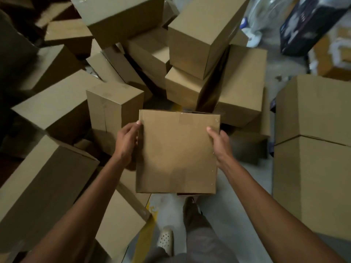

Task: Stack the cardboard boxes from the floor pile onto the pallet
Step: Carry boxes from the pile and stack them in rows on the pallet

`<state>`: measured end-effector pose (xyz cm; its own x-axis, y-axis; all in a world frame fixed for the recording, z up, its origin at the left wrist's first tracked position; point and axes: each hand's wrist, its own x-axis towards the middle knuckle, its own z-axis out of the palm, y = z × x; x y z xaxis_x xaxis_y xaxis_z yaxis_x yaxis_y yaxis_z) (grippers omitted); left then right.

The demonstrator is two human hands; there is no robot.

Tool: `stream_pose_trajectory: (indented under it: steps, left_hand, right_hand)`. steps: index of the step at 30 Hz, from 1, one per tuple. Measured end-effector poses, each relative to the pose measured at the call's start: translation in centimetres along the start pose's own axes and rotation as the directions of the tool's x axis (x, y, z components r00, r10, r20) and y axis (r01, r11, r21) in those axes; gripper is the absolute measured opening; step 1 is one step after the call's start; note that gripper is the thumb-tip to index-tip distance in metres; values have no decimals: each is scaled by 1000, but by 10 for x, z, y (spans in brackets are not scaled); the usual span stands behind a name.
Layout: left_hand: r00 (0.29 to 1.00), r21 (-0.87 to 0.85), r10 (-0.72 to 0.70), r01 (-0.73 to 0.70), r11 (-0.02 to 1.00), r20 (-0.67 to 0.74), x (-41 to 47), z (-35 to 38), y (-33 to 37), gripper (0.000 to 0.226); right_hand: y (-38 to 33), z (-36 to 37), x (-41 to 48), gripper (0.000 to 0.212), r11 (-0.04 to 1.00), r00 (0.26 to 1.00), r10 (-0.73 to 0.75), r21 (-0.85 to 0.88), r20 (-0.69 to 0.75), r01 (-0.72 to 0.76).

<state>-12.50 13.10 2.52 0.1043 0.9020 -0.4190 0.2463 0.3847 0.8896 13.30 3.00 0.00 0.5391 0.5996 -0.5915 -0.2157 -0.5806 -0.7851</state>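
Observation:
A square brown cardboard box (178, 150) with tape on its top is held up in front of me, above the floor. My left hand (126, 141) grips its left side, thumb on the top edge. My right hand (219, 141) grips its right side, thumb lying over the top face. Beyond it a jumbled pile of cardboard boxes (117, 105) covers the floor at the left and centre, with a leaning stack of boxes (201, 42) behind. The pallet is not in view.
Two large stacked cardboard boxes (313, 141) stand at the right. A dark printed box (307, 25) and clear plastic wrapping (266, 14) lie at the back right. Grey floor (226, 211) with a yellow line (150, 230) runs under my feet.

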Motion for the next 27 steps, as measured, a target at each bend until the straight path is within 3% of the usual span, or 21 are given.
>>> stream_pose_trajectory:
  steps: [3,6,11,20,24,26,27]
  left_hand:
    - [996,-33,92,-92,995,-4,-45,-17,14,36]
    - [991,-36,130,-131,991,-22,-88,-29,22,47]
    - [985,-31,167,-165,986,51,-144,-31,36,53]
    - [954,13,196,-204,979,228,-227,28,60,38]
    - [913,32,199,-224,974,356,-269,81,69,62]
    - [894,33,209,-242,970,397,-294,114,71,59]
    - [880,32,218,-255,966,422,-312,134,72,52]
  right_hand:
    - [-8,-11,-56,55,994,998,-68,90,-1,68]
    - [-5,-20,-112,74,985,992,-120,120,-30,123]
    - [12,-52,-191,87,965,982,-174,187,-72,184]
    - [47,-146,-281,99,927,939,-245,227,-241,300]
    - [65,-210,-315,90,927,910,-216,219,-355,305]
    - [78,-245,-336,58,921,895,-203,233,-397,312]
    - [88,-267,-344,58,916,885,-205,236,-417,324]
